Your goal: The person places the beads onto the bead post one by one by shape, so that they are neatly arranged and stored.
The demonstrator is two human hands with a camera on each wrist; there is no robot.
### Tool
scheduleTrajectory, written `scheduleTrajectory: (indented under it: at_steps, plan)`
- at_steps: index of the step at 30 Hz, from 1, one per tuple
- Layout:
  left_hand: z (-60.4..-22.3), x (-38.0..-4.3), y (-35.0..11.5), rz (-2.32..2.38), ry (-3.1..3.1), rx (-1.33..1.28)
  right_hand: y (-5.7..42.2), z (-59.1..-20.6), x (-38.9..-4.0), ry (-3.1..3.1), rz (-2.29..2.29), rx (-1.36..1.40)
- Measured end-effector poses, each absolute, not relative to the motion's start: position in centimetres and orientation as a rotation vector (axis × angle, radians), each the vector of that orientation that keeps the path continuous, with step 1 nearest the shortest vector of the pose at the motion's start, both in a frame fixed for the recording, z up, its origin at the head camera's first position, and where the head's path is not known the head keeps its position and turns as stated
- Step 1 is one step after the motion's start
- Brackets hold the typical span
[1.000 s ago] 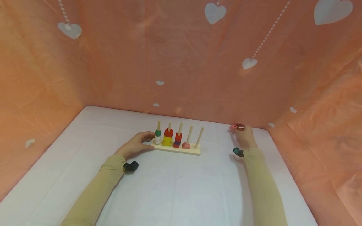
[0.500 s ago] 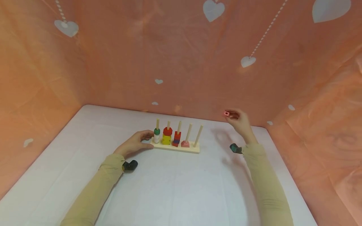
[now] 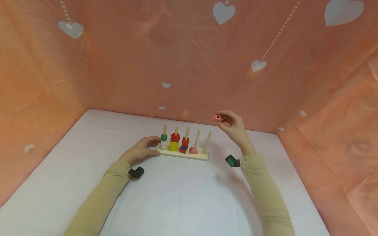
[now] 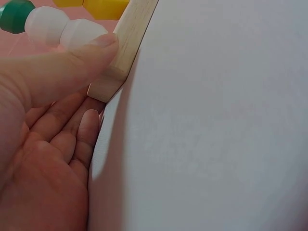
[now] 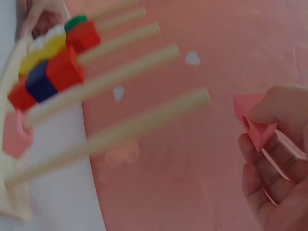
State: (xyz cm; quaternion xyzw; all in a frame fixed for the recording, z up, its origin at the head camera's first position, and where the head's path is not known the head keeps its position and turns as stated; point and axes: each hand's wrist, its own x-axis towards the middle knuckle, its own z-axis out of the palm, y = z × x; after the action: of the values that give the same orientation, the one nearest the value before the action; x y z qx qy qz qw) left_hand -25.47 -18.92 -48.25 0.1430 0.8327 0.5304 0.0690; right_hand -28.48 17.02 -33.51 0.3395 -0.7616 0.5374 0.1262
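A pale wooden peg base (image 3: 186,155) with several upright pegs stands on the white-covered table. My left hand (image 3: 140,151) holds its left end, thumb (image 4: 98,45) on the wood and fingers behind. The leftmost peg carries white beads (image 4: 48,25) under a green one (image 3: 164,137). Next to it sits a red bead (image 3: 175,137) over yellow (image 3: 174,146); the middle peg has red and blue blocks (image 5: 41,83). One pink bead (image 3: 193,150) lies low on the fourth peg, and the rightmost peg (image 5: 115,134) is bare. Raised behind the base's right end, my right hand (image 3: 234,127) pinches a pink block with a hole (image 5: 255,126).
An orange-pink sheet (image 3: 189,65) with pale hearts rises behind the table and on both sides. The white tabletop (image 3: 183,196) stretches in front of the base. A dark wrist camera sits on each sleeve, the right one (image 3: 232,161) close to the base's right end.
My right hand has lifted the pink block from the table's back right and carried it left towards the pegs. The left hand stays at the base's end.
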Motion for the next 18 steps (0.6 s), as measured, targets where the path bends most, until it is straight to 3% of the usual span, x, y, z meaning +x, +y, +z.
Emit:
scheduleTrajectory:
  at_steps: [18]
  plan:
    - [-48.3, -25.5, -19.0, 1.597, 2.506, 0.423, 13.2, -35.3, -26.4, -2.244, 1.599, 1.158]
